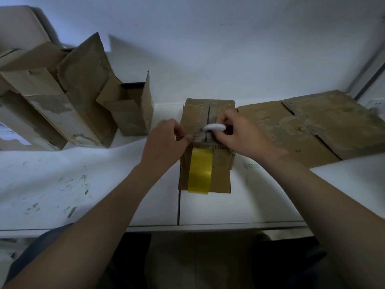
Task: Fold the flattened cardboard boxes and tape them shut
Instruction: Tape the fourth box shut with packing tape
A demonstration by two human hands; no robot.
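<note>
One small corrugated box [220,176] sits on scuffed white table [83,184], glossy yellow tape [200,170] down its near face. L hand [164,142] pinches box's top edge; R hand [239,134] grips a white oval object [214,127] over the flap seam. Behind: worn flat cardboard sheets [312,126] right, folded cartons [73,90] left

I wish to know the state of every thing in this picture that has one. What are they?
Middle box: upright, top flaps folded closed.
Yellow tape: stuck down the box's near face.
White object: gripped by right hand; blurred.
Left hand: pinches at the box's top edge.
Flattened cardboard: lying flat, unfolded.
Small left box: upright, top open.
</note>
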